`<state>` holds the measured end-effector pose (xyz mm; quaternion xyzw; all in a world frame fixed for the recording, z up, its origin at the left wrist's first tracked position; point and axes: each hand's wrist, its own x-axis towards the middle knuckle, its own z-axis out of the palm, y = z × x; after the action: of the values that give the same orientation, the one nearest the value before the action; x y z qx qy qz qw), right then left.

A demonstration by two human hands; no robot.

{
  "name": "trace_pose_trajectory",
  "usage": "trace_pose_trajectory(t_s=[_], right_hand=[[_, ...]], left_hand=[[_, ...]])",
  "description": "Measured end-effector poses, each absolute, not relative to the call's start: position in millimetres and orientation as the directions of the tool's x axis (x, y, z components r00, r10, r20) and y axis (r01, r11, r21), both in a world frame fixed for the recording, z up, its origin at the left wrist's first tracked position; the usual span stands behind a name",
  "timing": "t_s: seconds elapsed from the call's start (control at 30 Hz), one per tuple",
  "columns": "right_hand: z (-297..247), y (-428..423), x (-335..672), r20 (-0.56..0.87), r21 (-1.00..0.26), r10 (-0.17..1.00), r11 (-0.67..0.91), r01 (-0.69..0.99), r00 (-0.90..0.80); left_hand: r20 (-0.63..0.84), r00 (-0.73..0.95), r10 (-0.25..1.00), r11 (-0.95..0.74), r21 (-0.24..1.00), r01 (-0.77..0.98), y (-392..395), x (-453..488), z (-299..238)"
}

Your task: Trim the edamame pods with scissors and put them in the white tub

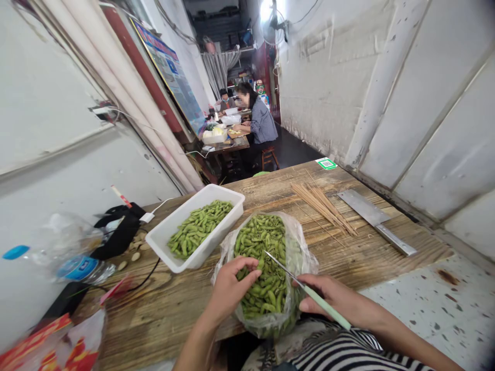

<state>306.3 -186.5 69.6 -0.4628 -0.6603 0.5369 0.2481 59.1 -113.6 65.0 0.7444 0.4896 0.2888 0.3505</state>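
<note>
A clear plastic bag (302, 252) full of green soybean pods (266, 296) stands open at the table's near edge, in front of my body. My left hand (234, 283) is over the left side of the bag, its fingers curved and the thumb apart from them, with pods showing in the gap. In my right hand (328, 293) is a small knife (323, 305) with a pale green handle and a narrow blade. Its tip points up and left across the pods, near my left fingertips. Left of the bag, a white plastic tub (154, 242) holds more pods.
A cleaver (365, 208) and a bundle of thin wooden skewers (323, 206) lie on the right of the wooden table (174, 319). At left are a water bottle (83, 269), a black case and a red package (54, 345). Two people sit at a farther table.
</note>
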Motion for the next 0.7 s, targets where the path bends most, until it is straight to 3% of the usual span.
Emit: trace_pose_trajectory(t_s=[0.3, 0.7], right_hand=[[72.1, -187.9, 304.0, -0.155, -0.948, 0.860, 0.009, 0.318, -0.487], [71.8, -187.9, 302.8, -0.132, -0.947, 0.847, 0.046, 0.318, -0.515]], left_hand=[[-0.009, 0.339, 0.941, -0.130, 0.914, 0.383, -124.2, 70.5, 63.8], [-0.053, 0.321, 0.946, -0.054, 0.947, 0.315, -127.2, 74.7, 62.3]])
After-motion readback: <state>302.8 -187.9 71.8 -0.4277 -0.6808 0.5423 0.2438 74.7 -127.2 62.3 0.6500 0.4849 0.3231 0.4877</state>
